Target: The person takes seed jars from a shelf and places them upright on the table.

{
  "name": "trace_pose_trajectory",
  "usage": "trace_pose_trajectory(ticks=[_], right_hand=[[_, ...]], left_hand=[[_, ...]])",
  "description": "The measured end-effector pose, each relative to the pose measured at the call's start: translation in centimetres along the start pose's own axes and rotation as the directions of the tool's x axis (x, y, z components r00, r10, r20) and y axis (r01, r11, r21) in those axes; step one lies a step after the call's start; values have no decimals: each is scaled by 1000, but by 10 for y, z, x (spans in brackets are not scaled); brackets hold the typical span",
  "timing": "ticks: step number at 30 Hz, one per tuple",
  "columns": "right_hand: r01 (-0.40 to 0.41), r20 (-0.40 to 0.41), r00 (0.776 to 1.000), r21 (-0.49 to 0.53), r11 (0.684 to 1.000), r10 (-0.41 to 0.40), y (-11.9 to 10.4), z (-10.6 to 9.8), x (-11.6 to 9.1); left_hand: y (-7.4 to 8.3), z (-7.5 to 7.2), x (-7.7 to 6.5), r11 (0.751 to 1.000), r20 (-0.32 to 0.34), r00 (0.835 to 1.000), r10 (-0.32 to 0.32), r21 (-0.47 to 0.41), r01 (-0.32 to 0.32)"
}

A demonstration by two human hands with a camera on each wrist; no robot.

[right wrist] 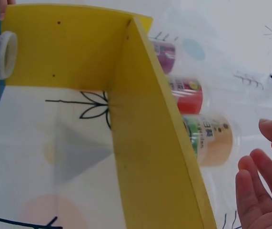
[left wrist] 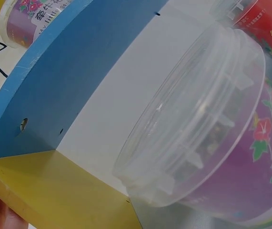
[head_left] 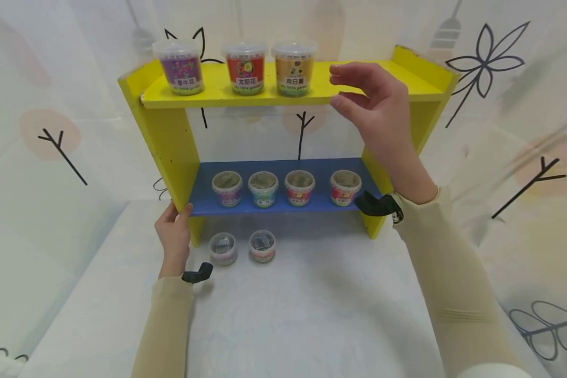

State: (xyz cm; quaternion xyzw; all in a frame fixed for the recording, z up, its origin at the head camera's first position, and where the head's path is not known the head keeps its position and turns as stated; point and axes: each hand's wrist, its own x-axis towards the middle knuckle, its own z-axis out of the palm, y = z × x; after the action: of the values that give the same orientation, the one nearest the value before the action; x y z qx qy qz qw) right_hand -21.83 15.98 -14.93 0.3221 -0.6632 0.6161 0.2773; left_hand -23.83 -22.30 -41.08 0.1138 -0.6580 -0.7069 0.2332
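Right hand (head_left: 382, 105) hovering empty at 2 o'clock on the yellow-and-blue wooden shelf unit (head_left: 163, 134), left hand (head_left: 173, 231) gripping at 8 o'clock.
Right fingers are curving, standing wide from the thumb, holding nothing; the round orange plastic tub with clear lid (head_left: 294, 73) is sitting on the yellow top board (head_left: 212, 84), just beside them toward 10 o'clock. Left fingers are holding the yellow side panel (left wrist: 55, 186). My judgement: bracing that panel firmly and giving the lid rim a wide berth should be sparing the row a knock. Counting nine lidded tubs: three standing up top (purple (head_left: 181, 71), red (head_left: 244, 71), orange); four on the blue shelf (head_left: 321, 197) (one purple, one teal (head_left: 263, 191), two red); two resting on the white-covered bench (head_left: 312, 304) toward 7 o'clock (purple, red).
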Motion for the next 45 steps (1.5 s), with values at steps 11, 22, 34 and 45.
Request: trace_pose_trajectory(ticks=[11, 22, 34, 45], right_hand=[[-41, -10, 999, -133, 990, 40, 3, 6, 30], [-67, 107, 990, -209, 976, 90, 13, 10, 54], [-90, 163, 977, -268, 959, 138, 16, 14, 60], [-98, 120, 985, -189, 977, 122, 15, 14, 56]], left_hand=[[1, -1, 1, 1000, -16, 1000, 6, 16, -6], [-1, -1, 2, 1000, -14, 1000, 9, 13, -9], [-2, -1, 2, 999, -23, 999, 24, 27, -23], [-3, 1, 1, 1000, -18, 1000, 18, 15, -18]])
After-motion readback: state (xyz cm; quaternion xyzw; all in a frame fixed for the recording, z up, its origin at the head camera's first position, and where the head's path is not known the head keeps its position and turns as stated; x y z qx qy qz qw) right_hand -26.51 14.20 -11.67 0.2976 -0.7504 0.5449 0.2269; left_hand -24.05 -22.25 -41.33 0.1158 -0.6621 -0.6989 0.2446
